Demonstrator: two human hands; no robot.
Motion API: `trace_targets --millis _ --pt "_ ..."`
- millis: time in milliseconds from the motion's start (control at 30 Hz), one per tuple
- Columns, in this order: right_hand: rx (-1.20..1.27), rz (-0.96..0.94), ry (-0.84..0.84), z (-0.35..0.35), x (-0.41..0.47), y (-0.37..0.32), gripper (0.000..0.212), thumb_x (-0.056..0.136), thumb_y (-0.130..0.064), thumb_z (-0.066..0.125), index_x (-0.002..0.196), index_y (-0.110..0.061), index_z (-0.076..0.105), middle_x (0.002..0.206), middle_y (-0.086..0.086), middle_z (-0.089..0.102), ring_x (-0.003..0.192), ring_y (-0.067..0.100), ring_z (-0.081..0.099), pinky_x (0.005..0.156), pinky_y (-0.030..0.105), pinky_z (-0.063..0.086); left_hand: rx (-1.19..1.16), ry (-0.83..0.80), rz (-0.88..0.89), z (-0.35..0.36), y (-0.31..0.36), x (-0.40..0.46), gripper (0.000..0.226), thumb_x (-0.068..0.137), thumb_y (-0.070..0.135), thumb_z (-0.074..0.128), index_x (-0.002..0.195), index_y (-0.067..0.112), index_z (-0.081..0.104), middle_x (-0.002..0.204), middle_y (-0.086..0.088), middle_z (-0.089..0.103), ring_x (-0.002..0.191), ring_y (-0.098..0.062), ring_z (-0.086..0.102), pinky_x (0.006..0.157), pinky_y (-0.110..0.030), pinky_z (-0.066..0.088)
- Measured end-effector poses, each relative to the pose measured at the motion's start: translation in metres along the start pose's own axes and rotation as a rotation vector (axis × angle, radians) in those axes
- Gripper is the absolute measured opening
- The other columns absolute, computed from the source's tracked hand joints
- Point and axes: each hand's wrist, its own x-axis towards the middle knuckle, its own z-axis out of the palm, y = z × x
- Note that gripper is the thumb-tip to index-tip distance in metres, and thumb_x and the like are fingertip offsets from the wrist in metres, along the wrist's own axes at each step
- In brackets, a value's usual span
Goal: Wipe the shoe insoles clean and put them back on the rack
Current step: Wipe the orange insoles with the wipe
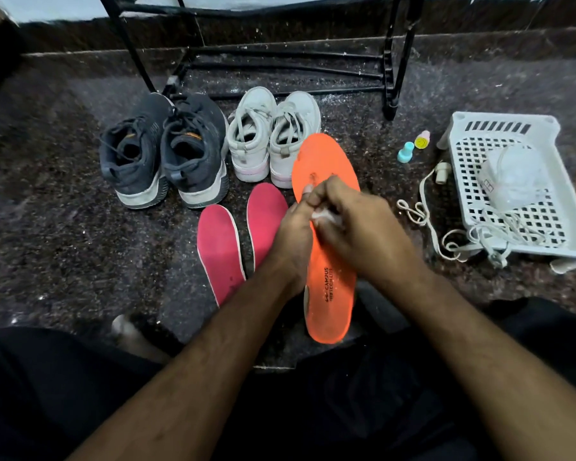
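2 hands (326, 224) hold a white wipe (325, 217) against the orange insole (328, 227).

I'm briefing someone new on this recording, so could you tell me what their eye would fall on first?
The bright orange insole at centre, gripped by the left hand while the right hand presses a white wipe on it. Two pink insoles lie on the floor to its left, behind them dark sneakers and white sneakers. A white basket sits far right.
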Motion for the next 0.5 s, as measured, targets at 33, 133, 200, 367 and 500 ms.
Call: trace_targets --millis 33,133,200,367,500 --pt "0.006 0.018 0.036 -0.002 0.004 0.005 0.024 0.084 -0.006 0.065 0.105 -0.016 0.06 0.09 -0.009 0.064 0.079 0.011 0.06 0.074 0.027 0.045 0.003 -0.011 -0.005 0.0 -0.003 -0.001 0.042 0.104 0.043 0.043 0.125 0.01 0.058 0.111 -0.02 0.064 0.102 -0.032 0.063 0.104 -0.047 0.045" --pt "0.049 0.183 0.253 -0.021 0.02 0.026 0.026 0.083 -0.007 0.067 0.103 -0.017 0.056 0.085 -0.009 0.064 0.069 0.006 0.055 0.07 0.021 0.044 0.049 -0.056 -0.022 0.005 -0.008 -0.005 0.051 0.104 0.042 0.04 0.139 0.007 0.055 0.128 -0.02 0.064 0.11 -0.032 0.062 0.104 -0.05 0.048" --pt "0.075 0.224 0.298 -0.024 0.019 0.028 0.026 0.083 -0.009 0.069 0.101 -0.018 0.053 0.084 -0.005 0.063 0.069 0.006 0.055 0.068 0.018 0.043 0.042 -0.068 -0.051 0.012 -0.006 -0.011 0.049 0.105 0.039 0.039 0.142 0.008 0.052 0.119 -0.014 0.068 0.101 -0.026 0.067 0.099 -0.043 0.051" --pt "0.112 0.08 0.107 -0.006 -0.001 0.003 0.028 0.083 -0.005 0.07 0.101 -0.019 0.052 0.088 -0.01 0.062 0.076 0.002 0.059 0.073 0.017 0.046 -0.081 -0.145 -0.087 0.006 0.0 -0.008 0.044 0.106 0.033 0.031 0.107 0.008 0.067 0.092 -0.01 0.074 0.086 -0.019 0.072 0.085 -0.031 0.057" --pt "0.078 0.216 0.275 -0.023 0.017 0.029 0.026 0.082 -0.008 0.068 0.103 -0.018 0.055 0.09 -0.008 0.065 0.075 0.005 0.058 0.074 0.021 0.047 -0.041 -0.13 -0.069 0.01 -0.003 -0.011 0.039 0.105 0.037 0.036 0.115 0.012 0.065 0.087 -0.005 0.075 0.076 -0.017 0.072 0.081 -0.033 0.056"
